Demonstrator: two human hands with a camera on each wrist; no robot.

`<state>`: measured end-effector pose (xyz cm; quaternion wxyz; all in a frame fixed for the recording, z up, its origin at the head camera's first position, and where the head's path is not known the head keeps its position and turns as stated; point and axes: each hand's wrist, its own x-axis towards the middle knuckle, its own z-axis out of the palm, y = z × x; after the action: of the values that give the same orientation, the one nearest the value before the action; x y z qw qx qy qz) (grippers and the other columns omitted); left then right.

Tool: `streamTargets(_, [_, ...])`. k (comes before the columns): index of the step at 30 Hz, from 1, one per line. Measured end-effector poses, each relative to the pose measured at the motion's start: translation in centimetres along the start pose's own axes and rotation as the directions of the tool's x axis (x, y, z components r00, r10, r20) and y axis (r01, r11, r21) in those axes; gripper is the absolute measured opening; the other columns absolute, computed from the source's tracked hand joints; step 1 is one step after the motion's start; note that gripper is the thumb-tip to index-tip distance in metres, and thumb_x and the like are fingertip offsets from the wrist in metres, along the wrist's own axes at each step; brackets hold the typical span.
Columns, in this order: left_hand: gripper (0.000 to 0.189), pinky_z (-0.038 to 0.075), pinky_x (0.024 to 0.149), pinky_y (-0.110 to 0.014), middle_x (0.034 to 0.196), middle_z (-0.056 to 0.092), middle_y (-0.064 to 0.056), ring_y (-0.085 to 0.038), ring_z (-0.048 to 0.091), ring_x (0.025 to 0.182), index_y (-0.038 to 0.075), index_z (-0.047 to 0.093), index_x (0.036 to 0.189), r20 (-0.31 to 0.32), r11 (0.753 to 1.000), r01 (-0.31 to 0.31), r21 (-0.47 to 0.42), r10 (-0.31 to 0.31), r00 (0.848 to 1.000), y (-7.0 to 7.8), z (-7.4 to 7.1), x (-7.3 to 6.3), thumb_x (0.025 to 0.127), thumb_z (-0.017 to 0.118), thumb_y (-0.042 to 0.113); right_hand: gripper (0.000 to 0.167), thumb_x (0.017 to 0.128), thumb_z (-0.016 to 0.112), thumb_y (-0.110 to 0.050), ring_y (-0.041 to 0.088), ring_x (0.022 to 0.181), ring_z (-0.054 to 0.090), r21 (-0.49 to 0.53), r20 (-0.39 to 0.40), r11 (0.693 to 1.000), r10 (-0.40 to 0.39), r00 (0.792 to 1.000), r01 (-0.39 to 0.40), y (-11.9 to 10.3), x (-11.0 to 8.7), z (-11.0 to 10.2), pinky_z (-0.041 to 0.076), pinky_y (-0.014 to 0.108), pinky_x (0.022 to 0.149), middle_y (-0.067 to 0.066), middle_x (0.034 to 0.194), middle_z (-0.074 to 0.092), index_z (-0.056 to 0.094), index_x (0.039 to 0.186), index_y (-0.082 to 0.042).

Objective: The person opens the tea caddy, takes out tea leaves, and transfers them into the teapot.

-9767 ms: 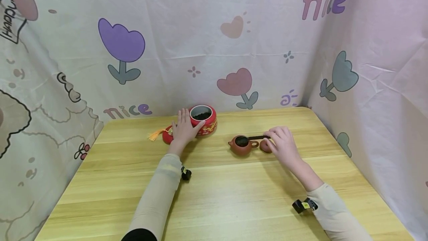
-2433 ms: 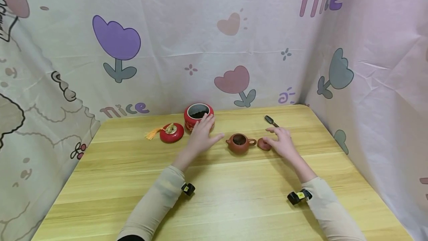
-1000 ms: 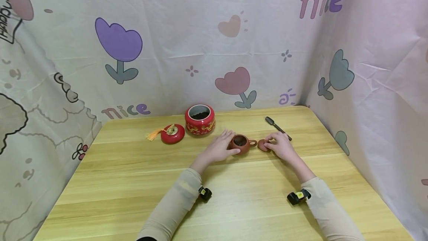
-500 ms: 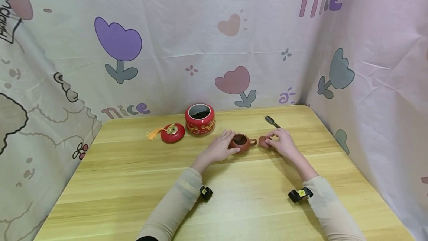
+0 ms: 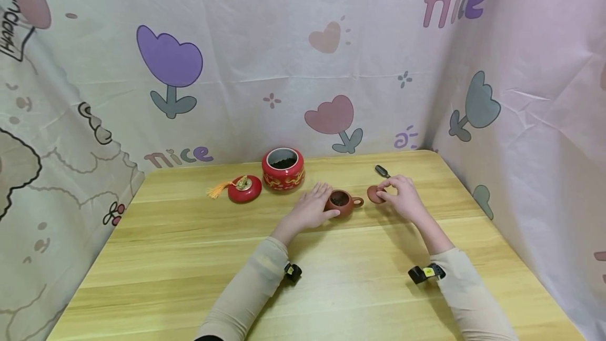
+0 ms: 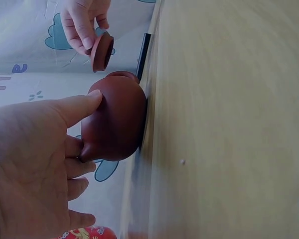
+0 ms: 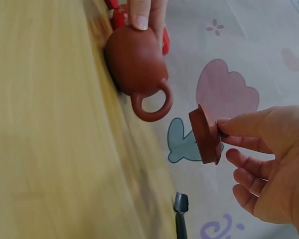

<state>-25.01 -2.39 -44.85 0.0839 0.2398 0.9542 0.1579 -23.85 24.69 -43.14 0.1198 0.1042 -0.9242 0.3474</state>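
Note:
A small brown clay teapot (image 5: 344, 210) stands lidless on the table, dark bits visible inside it. My left hand (image 5: 310, 208) holds it from the spout side, thumb on the near wall and fingers behind, as the left wrist view shows. To the right of the handle, my right hand (image 5: 405, 201) pinches the teapot lid (image 7: 205, 135) by its knob. The lid is tilted and raised off the table in both wrist views. Behind that hand lies a dark tea scoop (image 5: 381, 171), its handle mostly hidden in the head view.
A red jar (image 5: 283, 178) with dark loose leaves inside stands at the back of the wooden table (image 5: 165, 257). Its red lid (image 5: 244, 192) with an orange tassel lies to the left. A printed cloth (image 5: 246, 57) hangs behind the table.
My right hand set down the scoop, then took the teapot lid and lifted it. My left hand moved from the red jar to the teapot and has stayed there over the last second.

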Motion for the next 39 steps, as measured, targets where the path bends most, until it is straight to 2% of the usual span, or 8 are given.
streamTargets(10, [0.079, 0.017, 0.12, -0.058, 0.164, 0.018, -0.01, -0.026, 0.01, 0.154, 0.012, 0.025, 0.155, -0.009, 1.0, -0.014, -0.008, 0.014, 1.0, 0.0, 0.2, 0.0, 0.095, 0.049, 0.058, 0.017, 0.086, 0.073, -0.013, 0.04, 0.113, 0.046, 0.015, 0.0, 1.0, -0.015, 1.0, 0.015, -1.4, 0.3, -0.3, 0.036, 0.052, 0.094, 0.022, 0.112, 0.062, 0.07, 0.098, -0.002])
streamTargets(21, [0.079, 0.018, 0.12, -0.059, 0.164, 0.02, -0.008, -0.027, 0.011, 0.153, 0.015, 0.028, 0.154, -0.03, 1.0, 0.007, 0.009, -0.007, 1.0, 0.0, 0.4, -0.3, 0.093, 0.052, 0.058, 0.019, 0.085, 0.073, -0.014, 0.043, 0.116, 0.045, 0.028, 0.006, 0.998, -0.056, 0.998, 0.055, -3.2, 1.0, 0.5, 0.034, 0.056, 0.1, 0.024, 0.115, 0.063, 0.07, 0.099, -0.001])
streamTargets(28, [0.08, 0.018, 0.12, -0.059, 0.163, 0.021, -0.008, -0.027, 0.011, 0.153, 0.014, 0.028, 0.155, -0.053, 1.0, 0.014, 0.01, -0.014, 0.999, 0.1, 0.5, -0.3, 0.093, 0.051, 0.06, 0.016, 0.084, 0.073, -0.011, 0.041, 0.113, 0.046, 0.037, 0.001, 0.996, -0.087, 0.996, 0.087, -4.1, 1.2, 1.4, 0.035, 0.054, 0.097, 0.021, 0.11, 0.064, 0.071, 0.097, -0.002])
streamTargets(34, [0.079, 0.018, 0.12, -0.06, 0.163, 0.023, -0.009, -0.027, 0.013, 0.153, 0.013, 0.031, 0.153, -0.067, 1.0, 0.014, 0.0, -0.014, 0.998, 0.1, 0.4, -0.4, 0.093, 0.053, 0.059, 0.015, 0.083, 0.075, -0.012, 0.037, 0.107, 0.048, 0.041, -0.004, 0.99, -0.137, 0.991, 0.137, -4.5, 1.5, 2.4, 0.036, 0.048, 0.091, 0.018, 0.105, 0.064, 0.072, 0.095, -0.003])
streamTargets(39, [0.079, 0.018, 0.12, -0.06, 0.163, 0.023, -0.009, -0.027, 0.013, 0.153, 0.013, 0.031, 0.153, -0.065, 1.0, 0.015, -0.004, -0.015, 0.998, 0.1, 0.3, -0.3, 0.093, 0.053, 0.058, 0.016, 0.083, 0.076, -0.013, 0.035, 0.106, 0.049, 0.043, 0.02, 0.99, -0.136, 0.991, 0.135, -5.1, 1.6, 3.1, 0.039, 0.049, 0.091, 0.017, 0.106, 0.064, 0.072, 0.095, -0.004])
